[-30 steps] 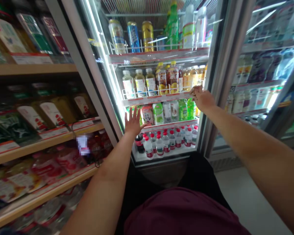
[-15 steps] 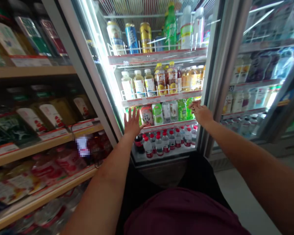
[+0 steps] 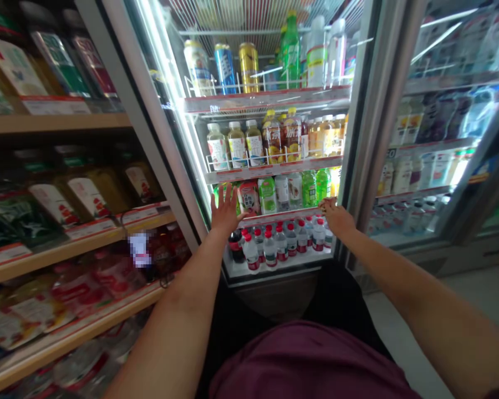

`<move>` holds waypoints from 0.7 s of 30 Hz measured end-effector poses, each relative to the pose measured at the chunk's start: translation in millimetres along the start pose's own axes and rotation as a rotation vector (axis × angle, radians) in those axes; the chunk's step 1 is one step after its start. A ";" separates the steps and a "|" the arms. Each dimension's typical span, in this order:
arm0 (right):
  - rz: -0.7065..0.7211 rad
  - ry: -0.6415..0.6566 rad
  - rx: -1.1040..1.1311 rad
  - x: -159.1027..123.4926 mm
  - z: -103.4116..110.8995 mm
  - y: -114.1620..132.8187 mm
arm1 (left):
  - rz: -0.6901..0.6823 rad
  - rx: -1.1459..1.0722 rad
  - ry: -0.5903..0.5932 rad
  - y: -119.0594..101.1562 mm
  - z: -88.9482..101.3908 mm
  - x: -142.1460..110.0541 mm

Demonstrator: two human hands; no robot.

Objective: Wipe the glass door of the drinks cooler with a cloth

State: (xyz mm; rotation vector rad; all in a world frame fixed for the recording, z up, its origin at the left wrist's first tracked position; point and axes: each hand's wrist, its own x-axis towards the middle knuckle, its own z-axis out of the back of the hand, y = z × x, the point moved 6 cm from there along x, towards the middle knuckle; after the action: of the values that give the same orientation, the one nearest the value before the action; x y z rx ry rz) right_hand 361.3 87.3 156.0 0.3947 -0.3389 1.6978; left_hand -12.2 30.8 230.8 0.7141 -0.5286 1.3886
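Observation:
My left hand (image 3: 224,213) is open, fingers spread, in front of the lower left of a lit drinks fridge (image 3: 274,101). It seems to lie flat on the glass, before a red-and-black drink pack (image 3: 248,198) and a green pack (image 3: 267,195). My right hand (image 3: 335,216) is at the fridge's lower right, its fingers curled together. Whatever it may hold is too small to make out. Just above it stand green bottles (image 3: 323,182). Below both hands are several red-capped water bottles (image 3: 270,248).
Wooden shelves (image 3: 54,123) with large juice bottles flank me on the left. A metal door frame (image 3: 393,83) and another drinks fridge (image 3: 430,141) stand on the right. Cans (image 3: 248,67) and tea bottles (image 3: 291,136) fill the fridge's upper shelves.
My right hand has moved down, from the green bottles to about the shelf edge below them. My left hand has stayed in place, fingers spread.

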 end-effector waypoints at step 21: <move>-0.016 0.160 0.094 -30.9 -66.0 28.1 | 0.001 0.012 -0.011 1.4 -1.6 -0.6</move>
State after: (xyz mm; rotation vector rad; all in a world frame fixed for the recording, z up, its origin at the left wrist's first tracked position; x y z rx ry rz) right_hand 333.5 84.4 83.1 0.3270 -0.1388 1.7212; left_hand -13.8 31.5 229.5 0.7314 -0.5292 1.3907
